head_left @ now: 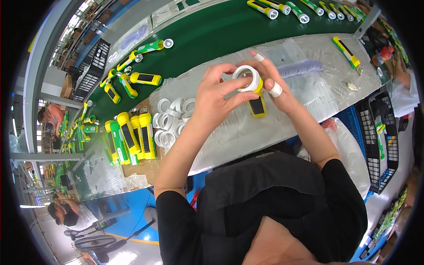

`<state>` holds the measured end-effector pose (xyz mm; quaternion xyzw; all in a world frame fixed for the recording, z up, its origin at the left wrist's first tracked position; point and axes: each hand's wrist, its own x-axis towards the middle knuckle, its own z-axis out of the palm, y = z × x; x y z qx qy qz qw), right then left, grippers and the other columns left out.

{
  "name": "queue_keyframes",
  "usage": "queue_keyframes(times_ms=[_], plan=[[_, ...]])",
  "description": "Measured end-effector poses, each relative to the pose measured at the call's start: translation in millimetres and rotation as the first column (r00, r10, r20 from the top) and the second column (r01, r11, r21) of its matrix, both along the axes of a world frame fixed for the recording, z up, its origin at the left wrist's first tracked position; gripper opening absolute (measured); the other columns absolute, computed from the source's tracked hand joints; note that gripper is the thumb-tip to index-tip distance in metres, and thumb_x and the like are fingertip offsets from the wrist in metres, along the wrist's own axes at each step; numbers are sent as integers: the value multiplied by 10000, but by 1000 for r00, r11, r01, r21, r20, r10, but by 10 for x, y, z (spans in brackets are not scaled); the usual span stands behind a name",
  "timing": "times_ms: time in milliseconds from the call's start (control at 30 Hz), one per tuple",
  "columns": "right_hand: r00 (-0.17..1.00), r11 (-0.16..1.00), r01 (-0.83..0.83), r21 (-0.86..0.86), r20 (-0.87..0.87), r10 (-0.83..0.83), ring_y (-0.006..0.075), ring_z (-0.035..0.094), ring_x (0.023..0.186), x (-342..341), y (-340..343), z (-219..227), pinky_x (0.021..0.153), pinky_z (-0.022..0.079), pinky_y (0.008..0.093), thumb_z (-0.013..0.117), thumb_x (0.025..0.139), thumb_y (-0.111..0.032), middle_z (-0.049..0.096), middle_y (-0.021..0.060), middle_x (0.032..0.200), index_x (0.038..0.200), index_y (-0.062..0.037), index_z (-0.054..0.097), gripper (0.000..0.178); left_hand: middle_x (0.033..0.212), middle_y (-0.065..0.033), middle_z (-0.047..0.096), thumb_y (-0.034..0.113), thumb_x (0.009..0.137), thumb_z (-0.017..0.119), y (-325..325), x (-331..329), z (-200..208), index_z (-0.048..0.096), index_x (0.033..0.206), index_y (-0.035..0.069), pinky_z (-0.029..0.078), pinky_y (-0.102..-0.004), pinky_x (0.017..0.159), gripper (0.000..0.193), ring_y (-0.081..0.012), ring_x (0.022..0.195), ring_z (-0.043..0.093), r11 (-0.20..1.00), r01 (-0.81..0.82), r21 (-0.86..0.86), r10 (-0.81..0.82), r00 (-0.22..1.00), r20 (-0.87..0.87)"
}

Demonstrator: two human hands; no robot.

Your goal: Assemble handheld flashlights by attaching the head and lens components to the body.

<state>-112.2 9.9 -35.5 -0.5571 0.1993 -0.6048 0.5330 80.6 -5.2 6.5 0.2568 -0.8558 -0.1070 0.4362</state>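
Note:
A yellow flashlight with a dark panel on its side is between my hands over the table, its head tipped up toward me. A white plastic ring sits at the head end; whether it is fully seated I cannot tell. My left hand grips the ring from the left, with a finger reaching across its opening. From the right, my right hand holds the flashlight behind the head, its grip partly hidden. White bands wrap two of its fingers. Several loose white rings lie left of my left forearm.
Yellow and green flashlights stand grouped at the left; more lie on the green belt beyond. A single flashlight lies at the far right of the plastic-covered table. A black crate stands at right. Other people work at both sides.

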Motion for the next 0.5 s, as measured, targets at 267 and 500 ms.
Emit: queue_keyframes(times_ms=[267, 500], plan=[[529, 873, 28, -487, -733, -427, 250, 601, 841, -601, 46, 606, 703, 480, 327, 799, 712, -144, 613, 95, 956, 999, -16, 609, 367, 1084, -79, 625, 279, 673, 846, 23, -245, -3, 684, 1060, 153, 508, -385, 783, 439, -300, 969, 603, 991, 117, 70, -119, 992, 27], [146, 919, -263, -295, -953, -264, 250, 557, 759, -598, -20, 1129, 650, 465, 351, 703, 741, -104, 535, 94, 880, 1018, 5, 592, 318, 991, -87, 676, 189, 728, 812, 60, -455, -113, 584, 1026, 113, 515, -390, 769, 383, -298, 920, 645, 957, 174, 234, -169, 985, -40]])
